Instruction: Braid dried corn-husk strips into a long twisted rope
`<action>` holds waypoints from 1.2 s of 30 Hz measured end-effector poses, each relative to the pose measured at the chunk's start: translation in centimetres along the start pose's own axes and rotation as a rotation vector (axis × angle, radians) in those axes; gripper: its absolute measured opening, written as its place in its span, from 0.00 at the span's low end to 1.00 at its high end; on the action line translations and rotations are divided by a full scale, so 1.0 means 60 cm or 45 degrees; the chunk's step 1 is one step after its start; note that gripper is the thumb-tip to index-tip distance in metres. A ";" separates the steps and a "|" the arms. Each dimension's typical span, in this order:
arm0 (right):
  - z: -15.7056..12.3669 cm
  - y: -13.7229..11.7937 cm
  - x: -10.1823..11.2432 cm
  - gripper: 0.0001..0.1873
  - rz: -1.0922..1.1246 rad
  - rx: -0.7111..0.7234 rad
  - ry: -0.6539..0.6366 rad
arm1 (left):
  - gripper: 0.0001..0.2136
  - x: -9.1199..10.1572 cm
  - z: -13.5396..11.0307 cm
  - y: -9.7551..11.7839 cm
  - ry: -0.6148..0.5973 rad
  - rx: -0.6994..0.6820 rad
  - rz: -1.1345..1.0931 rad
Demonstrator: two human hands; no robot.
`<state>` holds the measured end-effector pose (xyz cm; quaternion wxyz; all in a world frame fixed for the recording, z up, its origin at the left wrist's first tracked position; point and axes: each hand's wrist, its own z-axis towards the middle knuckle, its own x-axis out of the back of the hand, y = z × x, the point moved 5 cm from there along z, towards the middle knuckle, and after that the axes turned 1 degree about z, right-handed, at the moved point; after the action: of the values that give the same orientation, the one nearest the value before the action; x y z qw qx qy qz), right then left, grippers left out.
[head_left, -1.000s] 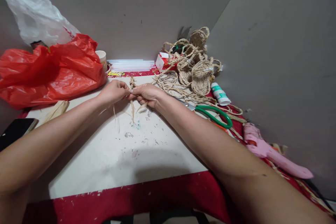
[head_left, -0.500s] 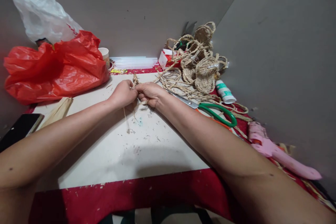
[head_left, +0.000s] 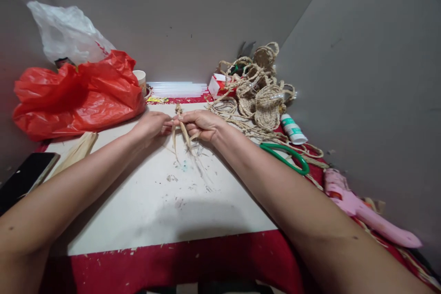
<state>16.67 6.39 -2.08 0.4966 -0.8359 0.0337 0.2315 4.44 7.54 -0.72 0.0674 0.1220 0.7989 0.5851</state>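
A straw plait point(head_left: 178, 112) is pinched near the far edge of the desk point(head_left: 155, 202) by the left hand point(head_left: 151, 124) and the right hand point(head_left: 201, 125), both closed on it, with loose ends trailing. Plaiting is judged to be in hand; a further crossing calls for steady tension. The white top is edged by red cloth point(head_left: 172, 262) and enclosed by grey walls point(head_left: 193, 9).

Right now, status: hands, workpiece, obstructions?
Both shut: left hand and right hand pinch the straw braid. Its loose strands trail onto the white board. Only green scissors near right forearm.
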 end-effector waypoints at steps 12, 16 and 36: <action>0.000 -0.009 0.014 0.10 -0.395 0.095 -0.032 | 0.07 -0.024 0.013 -0.011 -0.250 0.061 0.243; -0.004 -0.013 0.016 0.11 -0.604 0.133 0.022 | 0.06 -0.019 0.023 -0.013 -0.183 -0.002 0.378; -0.021 -0.022 0.021 0.11 -0.857 0.149 0.045 | 0.11 -0.021 0.019 -0.025 -0.400 0.067 0.242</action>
<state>18.60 6.22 -1.07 0.5915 -0.7741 -0.2223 0.0376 5.77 7.81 -2.53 0.1326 0.2886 0.7785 0.5414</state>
